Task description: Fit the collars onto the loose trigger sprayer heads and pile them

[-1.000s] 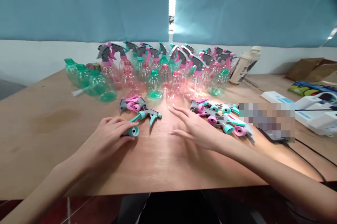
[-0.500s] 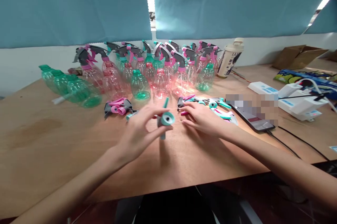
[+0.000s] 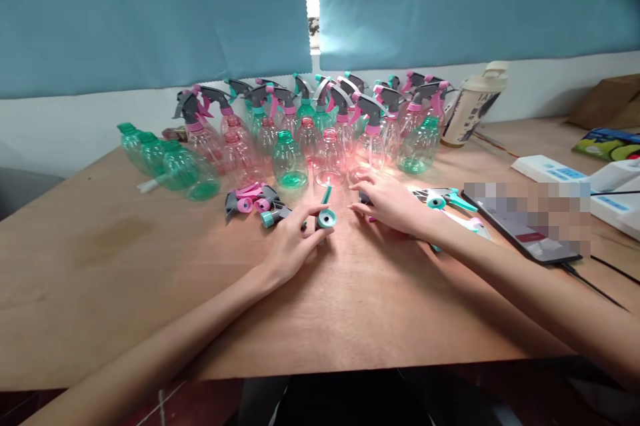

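Between thumb and fingers, my left hand (image 3: 296, 239) grips a teal-collared spray head (image 3: 327, 219) low over the wooden table (image 3: 225, 319). My right hand (image 3: 387, 203) rests over a dark spray head (image 3: 365, 198), its fingers curved around it; the hand covers much of that piece, so the contact is unclear. Left of my left hand lies a pile of grey and pink spray heads (image 3: 250, 201), with a grey and teal one (image 3: 274, 215) beside it. More teal and white spray heads (image 3: 443, 201) lie by my right wrist.
Several clear pink and green bottles, some with spray heads, stand behind my hands, including an uncapped green bottle (image 3: 291, 163). Green bottles (image 3: 173, 163) lean together at the left. A cream tumbler (image 3: 473, 106), a phone (image 3: 520, 226), white power strips (image 3: 550, 169) and a cardboard box (image 3: 610, 103) are at the right.
The view has shifted, so things appear further right. My left hand has lowered the teal-collared spray head towards the table. My right hand remains over the dark spray head, its fingers more curved.
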{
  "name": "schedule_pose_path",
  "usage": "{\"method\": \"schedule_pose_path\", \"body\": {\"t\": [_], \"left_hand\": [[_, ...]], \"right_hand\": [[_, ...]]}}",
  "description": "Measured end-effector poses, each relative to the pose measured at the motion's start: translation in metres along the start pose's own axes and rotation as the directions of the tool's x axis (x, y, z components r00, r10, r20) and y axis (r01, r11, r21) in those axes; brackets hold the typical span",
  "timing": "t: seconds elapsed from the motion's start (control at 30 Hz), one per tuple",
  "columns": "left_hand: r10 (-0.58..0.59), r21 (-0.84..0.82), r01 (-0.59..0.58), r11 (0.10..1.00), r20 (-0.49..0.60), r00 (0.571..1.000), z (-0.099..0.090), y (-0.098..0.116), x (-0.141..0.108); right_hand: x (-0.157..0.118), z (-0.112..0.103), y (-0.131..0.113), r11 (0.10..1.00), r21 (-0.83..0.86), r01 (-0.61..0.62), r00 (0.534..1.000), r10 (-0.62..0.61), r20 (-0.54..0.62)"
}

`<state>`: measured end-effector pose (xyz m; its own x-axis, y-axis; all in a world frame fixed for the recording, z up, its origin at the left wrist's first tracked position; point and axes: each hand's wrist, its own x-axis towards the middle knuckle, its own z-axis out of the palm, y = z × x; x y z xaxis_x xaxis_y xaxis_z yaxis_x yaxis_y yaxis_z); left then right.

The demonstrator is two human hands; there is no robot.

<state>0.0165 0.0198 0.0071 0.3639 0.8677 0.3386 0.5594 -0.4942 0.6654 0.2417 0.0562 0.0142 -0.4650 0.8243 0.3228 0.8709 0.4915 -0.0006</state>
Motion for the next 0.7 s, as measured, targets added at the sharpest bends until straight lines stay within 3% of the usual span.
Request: {"method": "schedule_pose_path", "body": {"t": [0.13, 0.27, 0.5, 0.57, 0.6, 0.7], "left_hand": [[-0.019, 0.052, 0.021, 0.998, -0.053, 0.998, -0.015, -0.011, -0.005], [-0.022, 0.104, 0.032, 0.994, -0.095, 0.995, -0.025, -0.017, -0.004], [0.058, 0.136, -0.047, 0.990, -0.077, 0.995, -0.019, -0.003, -0.020], [0.104, 0.105, -0.098, 0.990, -0.058, 0.993, -0.012, 0.004, -0.024], [0.115, 0.082, -0.111, 0.990, -0.052, 0.992, -0.008, 0.007, -0.024], [0.084, 0.016, -0.084, 0.996, -0.022, 0.996, 0.004, 0.013, -0.021]], "right_hand": [[-0.007, 0.013, 0.004, 0.999, -0.017, 0.043, 0.997, -0.042, 0.064], [-0.022, 0.009, 0.010, 0.998, -0.041, 0.049, 0.995, -0.046, 0.087], [-0.039, -0.004, 0.006, 0.999, -0.034, 0.040, 0.998, -0.038, 0.051], [-0.039, -0.012, -0.004, 0.998, 0.060, 0.036, 0.999, -0.037, 0.011], [-0.039, -0.016, -0.010, 0.981, 0.189, 0.033, 0.999, -0.029, -0.021], [-0.038, -0.028, -0.030, 0.845, 0.535, 0.012, 0.996, 0.036, -0.080]]}}
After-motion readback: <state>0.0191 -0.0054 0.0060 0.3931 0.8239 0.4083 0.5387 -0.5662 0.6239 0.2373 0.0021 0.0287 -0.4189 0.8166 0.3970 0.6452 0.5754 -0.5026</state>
